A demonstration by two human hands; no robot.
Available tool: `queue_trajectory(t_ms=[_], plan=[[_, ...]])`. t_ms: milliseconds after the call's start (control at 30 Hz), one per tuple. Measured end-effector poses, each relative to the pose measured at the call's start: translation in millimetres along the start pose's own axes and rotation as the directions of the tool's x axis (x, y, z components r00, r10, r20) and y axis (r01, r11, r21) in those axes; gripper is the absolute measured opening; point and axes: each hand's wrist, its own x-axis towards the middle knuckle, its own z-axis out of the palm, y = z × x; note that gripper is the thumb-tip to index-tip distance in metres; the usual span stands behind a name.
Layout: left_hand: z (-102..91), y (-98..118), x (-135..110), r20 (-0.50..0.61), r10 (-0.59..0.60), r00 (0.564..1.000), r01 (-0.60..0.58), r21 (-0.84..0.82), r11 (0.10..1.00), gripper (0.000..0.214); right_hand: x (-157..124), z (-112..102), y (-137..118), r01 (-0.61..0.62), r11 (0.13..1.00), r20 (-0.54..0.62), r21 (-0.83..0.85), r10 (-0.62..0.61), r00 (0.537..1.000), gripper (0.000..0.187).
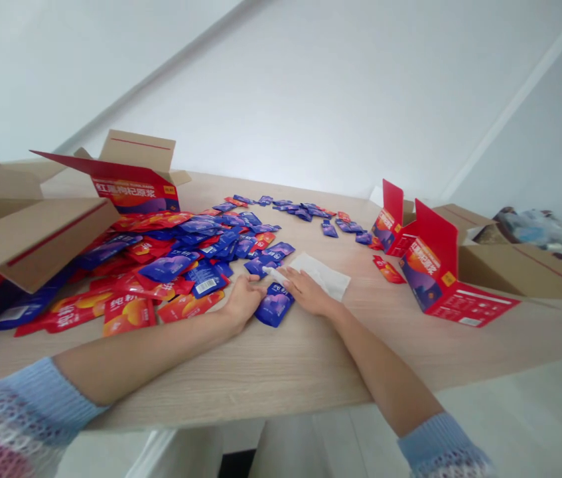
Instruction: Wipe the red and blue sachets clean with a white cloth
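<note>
Close to the table's front, a blue sachet [275, 305] lies between my two hands. My left hand [245, 299] is closed at its left edge, fingers curled with the thumb toward the sachet. My right hand [306, 290] presses down a white tissue [328, 274], part of which pokes out past the fingertips above the sachet. The rest of the tissue spreads on the table beyond the hand. Another blue sachet [257, 265] lies just behind the tissue's tip. A big heap of red and blue sachets [186, 255] reaches up to my left hand.
Open red cartons stand at the back left [136, 189] and right [432, 265]. A brown-flapped box [36, 239] is at the near left. More blue sachets [305, 210] trail across the back of the wooden table [271, 378]. Plastic-wrapped items [549, 229] lie far right.
</note>
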Motion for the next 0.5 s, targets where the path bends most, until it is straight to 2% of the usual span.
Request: queue_trajectory(t_ms=[133,267,400,467,500], plan=[[-0.6,-0.8,4.0,-0.056,0.02,0.998,-0.017,0.062,0.998,0.048,-1.9,-7.3,18.7,-0.106,0.993,-0.149,0.049,0.112,0.982,0.056],[-2.6,-1.6,7.4,-0.073,0.04,0.997,-0.031,0.115,0.993,0.053,-9.3,-23.1,19.6,-0.128,0.982,-0.342,0.139,0.168,0.924,0.059],[-1.9,0.1,6.2,-0.091,0.021,0.996,-0.011,0.108,0.994,0.055,-13.3,-27.7,-10.4,-0.012,0.98,-0.467,0.198,0.105,0.878,0.06],[-1.3,0.9,6.2,-0.07,0.006,0.998,-0.002,0.057,0.998,0.055,-13.1,-19.3,-31.3,0.057,0.978,-0.425,0.2,0.034,0.904,0.059],[-1.2,1.3,6.6,-0.044,0.012,0.999,-0.011,0.027,1.0,0.053,-12.6,-13.2,-40.5,0.095,0.978,-0.366,0.185,-0.021,0.93,0.058]])
